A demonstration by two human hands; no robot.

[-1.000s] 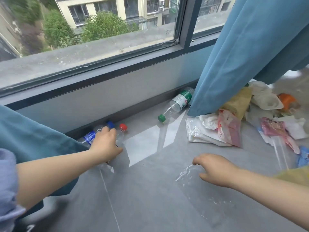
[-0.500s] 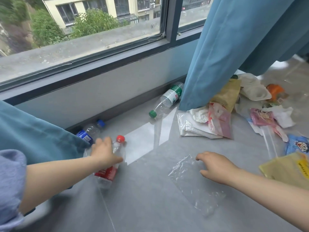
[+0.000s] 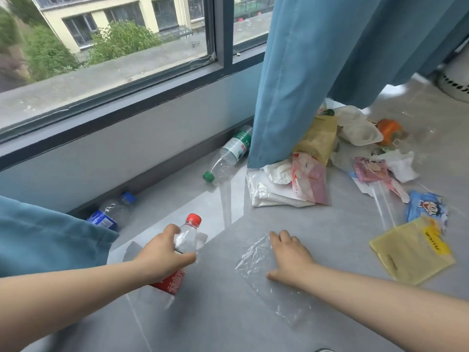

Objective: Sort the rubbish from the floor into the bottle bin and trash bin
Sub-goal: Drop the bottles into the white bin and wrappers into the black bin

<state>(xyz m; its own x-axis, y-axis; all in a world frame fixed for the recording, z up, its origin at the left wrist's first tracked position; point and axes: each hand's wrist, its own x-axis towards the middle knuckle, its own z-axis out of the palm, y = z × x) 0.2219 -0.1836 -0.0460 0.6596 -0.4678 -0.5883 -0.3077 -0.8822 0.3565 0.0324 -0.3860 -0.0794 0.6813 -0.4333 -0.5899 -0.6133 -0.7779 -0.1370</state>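
Our left hand (image 3: 162,255) is clamped round a clear plastic bottle with a red cap and red label (image 3: 187,236), fingers and thumb curled about its middle. The bottle tilts with its cap up and away from us, over the grey tiled floor (image 3: 228,326) near the wall edge. We cannot tell whether its base touches the floor.

Just to the right, our right hand (image 3: 291,255) lies palm down with loose fingers on a crumpled clear plastic bag (image 3: 284,306) that is flat on the floor.

Along the wall edge lie a clear bottle with a blue cap and blue label (image 3: 111,212) and, further right, a clear bottle with a green cap and green label (image 3: 229,153), its base behind the blue curtain (image 3: 317,59). At the curtain's foot sit a white plastic bag (image 3: 269,194) and a pink packet (image 3: 309,179). A yellow plastic bag (image 3: 413,250) lies toward the right edge.
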